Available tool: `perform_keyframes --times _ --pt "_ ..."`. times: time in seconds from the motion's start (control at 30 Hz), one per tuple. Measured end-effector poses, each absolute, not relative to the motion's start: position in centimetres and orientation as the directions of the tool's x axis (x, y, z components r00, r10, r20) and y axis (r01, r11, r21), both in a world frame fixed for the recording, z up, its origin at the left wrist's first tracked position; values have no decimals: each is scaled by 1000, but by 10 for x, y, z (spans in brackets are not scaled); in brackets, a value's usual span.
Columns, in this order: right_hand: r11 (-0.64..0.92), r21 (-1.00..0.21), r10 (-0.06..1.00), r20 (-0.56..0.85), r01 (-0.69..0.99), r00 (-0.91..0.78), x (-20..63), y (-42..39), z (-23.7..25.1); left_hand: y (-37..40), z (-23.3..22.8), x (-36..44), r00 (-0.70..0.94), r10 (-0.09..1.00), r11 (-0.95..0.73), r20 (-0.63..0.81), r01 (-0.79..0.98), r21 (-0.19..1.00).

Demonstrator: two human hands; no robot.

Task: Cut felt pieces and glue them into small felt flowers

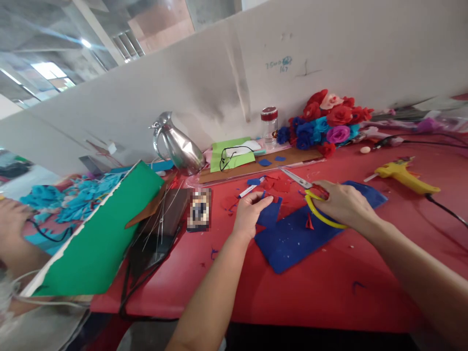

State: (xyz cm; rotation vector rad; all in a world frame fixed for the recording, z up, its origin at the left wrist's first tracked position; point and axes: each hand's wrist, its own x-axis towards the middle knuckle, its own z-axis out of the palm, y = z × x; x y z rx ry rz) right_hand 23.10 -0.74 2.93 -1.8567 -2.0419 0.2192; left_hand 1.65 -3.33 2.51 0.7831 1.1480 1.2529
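Facing a wall [219, 83] marked "167" [283, 69], right hand [341, 202] grips scissors [306, 185], left hand [249, 212] pinches blue piece [271, 215].

A pale partition [351, 53] stands between red table [281, 302] and bright window [47, 70].

Blue sheet [292, 242] partly behind right hand [341, 201]

Over the flat dark-blue sheet [292, 246], I see the right hand [338, 202] holding yellow-handled metal scissors [300, 180], the left hand [250, 214] a small blue piece [269, 215].
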Motion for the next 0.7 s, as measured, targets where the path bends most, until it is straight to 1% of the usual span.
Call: perform_keyframes --times 0.03,0.1,0.17,0.2,0.23,0.33,0.4,0.47,0.53,0.6,0.7 --pt "119 -423 985 163 898 -54 227 -7 31 -33 25 17 -65 971 199 -231 -316 928" --pt "139 -630 987 153 764 -53 217 -6 38 -33 24 18 -44 968 220 -248 -327 919" --pt "119 -852 992 86 509 -89 205 -7 44 -33 23 18 -19 966 236 -258 -342 909" --pt "84 -929 991 41 361 -124 199 -7 47 -34 23 18 -14 966 238 -259 -352 905" --pt "42 -969 990 8 242 -139 193 -8 48 -34 23 17 -11 966 237 -258 -362 902" --pt "-28 -999 992 -25 -22 -125 180 -11 43 -33 23 17 -27 966 225 -257 -397 890" --pt "-79 -986 986 -55 -150 -160 175 -13 35 -33 23 18 -41 966 215 -256 -426 879" --pt "-134 -961 975 -84 -241 -205 173 -15 27 -32 22 19 -51 966 203 -254 -456 866" --pt "-177 -941 966 -111 -287 -232 171 -17 22 -32 22 21 -55 965 198 -256 -487 851" --pt "-204 -935 959 -132 -291 -249 169 -19 20 -32 22 22 -58 963 199 -264 -509 838" --pt "-181 -944 959 -108 -276 -260 167 -22 20 -33 23 24 -60 959 208 -278 -520 828"
